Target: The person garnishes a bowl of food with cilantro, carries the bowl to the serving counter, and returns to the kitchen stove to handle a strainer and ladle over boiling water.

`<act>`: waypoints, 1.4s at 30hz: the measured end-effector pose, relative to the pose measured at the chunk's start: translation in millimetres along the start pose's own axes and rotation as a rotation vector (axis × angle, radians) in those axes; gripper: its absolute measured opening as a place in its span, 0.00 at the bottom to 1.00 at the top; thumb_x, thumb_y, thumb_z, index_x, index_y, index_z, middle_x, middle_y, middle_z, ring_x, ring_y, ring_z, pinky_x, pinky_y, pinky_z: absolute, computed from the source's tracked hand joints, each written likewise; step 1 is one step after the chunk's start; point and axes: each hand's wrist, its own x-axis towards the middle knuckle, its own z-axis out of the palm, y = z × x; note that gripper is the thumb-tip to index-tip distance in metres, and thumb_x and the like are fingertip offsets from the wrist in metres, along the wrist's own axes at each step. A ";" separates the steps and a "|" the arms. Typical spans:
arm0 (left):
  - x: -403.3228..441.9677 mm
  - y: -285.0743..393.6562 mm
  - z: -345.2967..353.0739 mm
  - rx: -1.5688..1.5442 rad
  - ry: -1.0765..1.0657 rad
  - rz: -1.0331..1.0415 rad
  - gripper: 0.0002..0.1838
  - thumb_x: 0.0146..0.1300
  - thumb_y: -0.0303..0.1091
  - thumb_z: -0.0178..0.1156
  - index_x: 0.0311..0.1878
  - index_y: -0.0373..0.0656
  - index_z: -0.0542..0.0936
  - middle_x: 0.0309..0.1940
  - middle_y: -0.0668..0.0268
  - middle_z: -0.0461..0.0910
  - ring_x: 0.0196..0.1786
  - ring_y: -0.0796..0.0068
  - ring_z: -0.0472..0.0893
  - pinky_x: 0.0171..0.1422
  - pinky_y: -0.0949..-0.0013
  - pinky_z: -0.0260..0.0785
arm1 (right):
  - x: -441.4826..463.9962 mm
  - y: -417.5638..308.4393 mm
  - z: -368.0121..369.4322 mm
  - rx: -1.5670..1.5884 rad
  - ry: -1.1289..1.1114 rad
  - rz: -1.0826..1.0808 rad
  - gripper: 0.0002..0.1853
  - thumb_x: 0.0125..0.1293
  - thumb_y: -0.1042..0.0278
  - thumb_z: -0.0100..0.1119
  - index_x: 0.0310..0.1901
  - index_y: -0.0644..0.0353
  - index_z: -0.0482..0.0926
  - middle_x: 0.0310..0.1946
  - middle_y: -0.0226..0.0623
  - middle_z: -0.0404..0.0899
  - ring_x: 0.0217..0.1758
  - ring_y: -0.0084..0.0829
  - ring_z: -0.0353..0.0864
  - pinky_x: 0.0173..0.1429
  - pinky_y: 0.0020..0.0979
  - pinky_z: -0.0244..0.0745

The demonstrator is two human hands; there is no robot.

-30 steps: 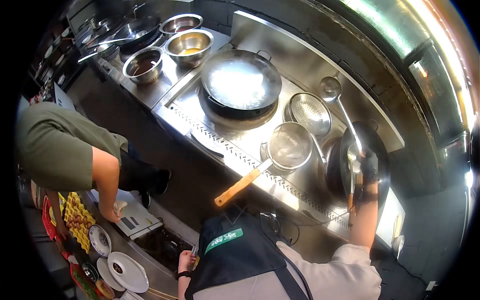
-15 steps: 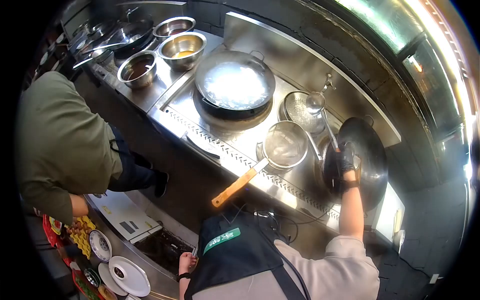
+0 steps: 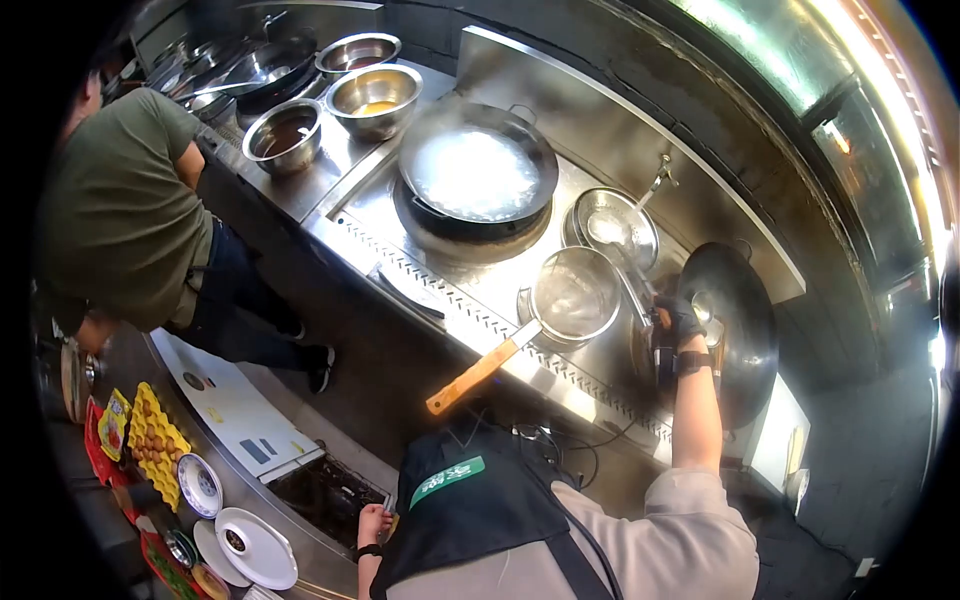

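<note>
My right hand (image 3: 680, 318), in a black glove, is closed round the handle of a ladle (image 3: 608, 226). The ladle's bowl lies over the perforated strainer (image 3: 640, 238). Just right of that hand, a dark wok (image 3: 745, 340) stands tilted, with other ladles or spoons partly visible at its near side. A mesh strainer (image 3: 574, 296) with a wooden handle rests on the range, left of the hand. My left hand (image 3: 375, 522) is low in the view, fingers curled round a small metal piece at the counter's edge that I cannot make out clearly.
A large shiny wok (image 3: 475, 165) sits on the burner, with metal bowls (image 3: 375, 100) beyond it. A person (image 3: 140, 210) in a green shirt stands at the left, near an egg tray (image 3: 157, 440) and white plates (image 3: 265, 545). A tap (image 3: 660, 180) is on the back panel.
The ladle in my right hand has swung down and left, away from the back panel, to over the perforated strainer. The person at the left has straightened and moved further back.
</note>
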 end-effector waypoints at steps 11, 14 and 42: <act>-14.0 3.9 2.2 0.010 0.037 0.039 0.07 0.70 0.33 0.50 0.39 0.42 0.74 0.27 0.65 0.78 0.24 0.76 0.78 0.27 0.72 0.72 | -39.1 -60.4 50.4 -0.116 -0.163 -0.340 0.16 0.55 0.66 0.63 0.43 0.64 0.80 0.30 0.28 0.78 0.27 0.20 0.73 0.34 0.22 0.68; -11.2 -6.2 0.7 0.027 -0.015 0.103 0.07 0.70 0.33 0.49 0.39 0.42 0.74 0.27 0.65 0.78 0.24 0.76 0.77 0.27 0.71 0.73 | -13.0 -73.3 53.9 -0.094 -0.244 -0.309 0.19 0.60 0.69 0.61 0.52 0.66 0.77 0.29 0.32 0.79 0.24 0.23 0.75 0.29 0.23 0.70; -20.5 -10.7 8.8 -0.040 0.031 0.023 0.06 0.69 0.31 0.49 0.39 0.40 0.72 0.26 0.64 0.77 0.23 0.72 0.78 0.24 0.71 0.72 | 53.8 5.6 0.4 -1.418 0.365 -0.608 0.18 0.59 0.62 0.50 0.49 0.52 0.81 0.40 0.55 0.80 0.45 0.54 0.80 0.52 0.48 0.73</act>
